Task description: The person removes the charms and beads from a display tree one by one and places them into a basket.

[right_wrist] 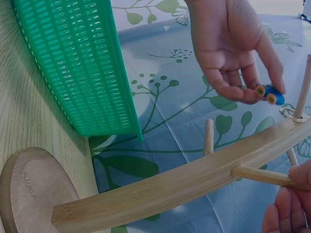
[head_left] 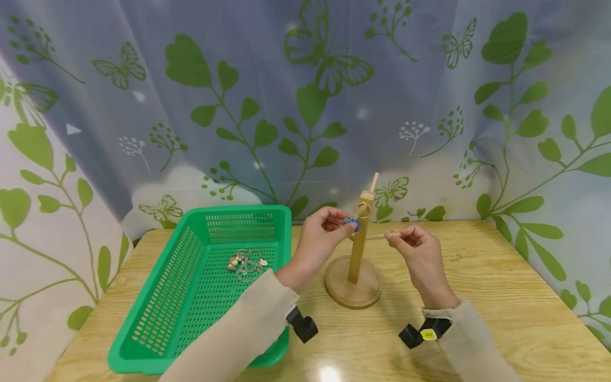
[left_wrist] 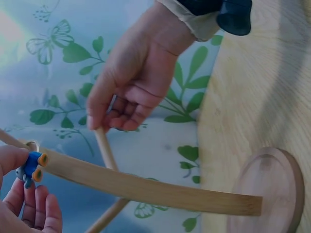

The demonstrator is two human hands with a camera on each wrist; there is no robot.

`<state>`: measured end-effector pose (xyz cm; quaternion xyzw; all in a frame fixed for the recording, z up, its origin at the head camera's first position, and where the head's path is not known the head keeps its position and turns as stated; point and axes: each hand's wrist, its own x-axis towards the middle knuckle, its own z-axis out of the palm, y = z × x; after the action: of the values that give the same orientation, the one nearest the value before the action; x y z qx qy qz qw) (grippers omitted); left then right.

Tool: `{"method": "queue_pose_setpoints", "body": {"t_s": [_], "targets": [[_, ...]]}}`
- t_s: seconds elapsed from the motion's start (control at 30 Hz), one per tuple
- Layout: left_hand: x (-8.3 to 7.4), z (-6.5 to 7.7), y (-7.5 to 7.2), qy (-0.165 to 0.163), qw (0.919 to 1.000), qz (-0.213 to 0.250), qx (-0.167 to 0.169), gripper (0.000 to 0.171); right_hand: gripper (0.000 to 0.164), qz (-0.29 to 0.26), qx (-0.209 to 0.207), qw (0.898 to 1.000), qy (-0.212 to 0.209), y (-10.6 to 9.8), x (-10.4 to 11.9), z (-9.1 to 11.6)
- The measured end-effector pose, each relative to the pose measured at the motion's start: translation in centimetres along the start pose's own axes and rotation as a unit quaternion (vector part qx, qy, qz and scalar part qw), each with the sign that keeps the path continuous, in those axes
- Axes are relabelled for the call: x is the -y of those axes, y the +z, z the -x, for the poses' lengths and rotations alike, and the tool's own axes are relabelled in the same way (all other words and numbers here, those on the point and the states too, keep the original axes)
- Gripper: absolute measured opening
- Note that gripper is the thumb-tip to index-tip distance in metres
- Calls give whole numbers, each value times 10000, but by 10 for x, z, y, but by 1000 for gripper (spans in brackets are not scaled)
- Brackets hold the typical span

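Note:
A wooden stand (head_left: 357,254) with side pegs and a round base stands on the table. My left hand (head_left: 317,240) pinches a small blue figure keychain (left_wrist: 32,166) with orange feet, left of the post near its top. A gold-coloured ring (head_left: 364,210) lies at an upper peg beside the figure; in the right wrist view it appears to be around that peg's base. With thumb and fingers, my right hand (head_left: 420,254) grips the end of a lower peg (right_wrist: 265,176) on the post's right side.
Left of the stand sits a green plastic basket (head_left: 284,217) with perforated walls. Inside it lies a small tangle of metal chains and charms (head_left: 246,264). A patterned curtain (head_left: 267,95) hangs behind the wooden table (head_left: 515,297).

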<state>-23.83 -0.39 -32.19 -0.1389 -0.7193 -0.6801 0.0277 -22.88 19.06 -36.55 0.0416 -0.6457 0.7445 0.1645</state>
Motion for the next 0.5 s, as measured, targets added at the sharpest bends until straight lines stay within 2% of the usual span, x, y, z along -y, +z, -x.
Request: {"method": "queue_pose_setpoints", "body": {"t_s": [0.13,0.5], "targets": [[-7,1,-3,149,9999,0,-66,19,18,-38,8,10000,-8,0,0,0],[-20,0,-8,184,9989,417,-148,17,18,21,45,10000,-22,-1,0,0]]}}
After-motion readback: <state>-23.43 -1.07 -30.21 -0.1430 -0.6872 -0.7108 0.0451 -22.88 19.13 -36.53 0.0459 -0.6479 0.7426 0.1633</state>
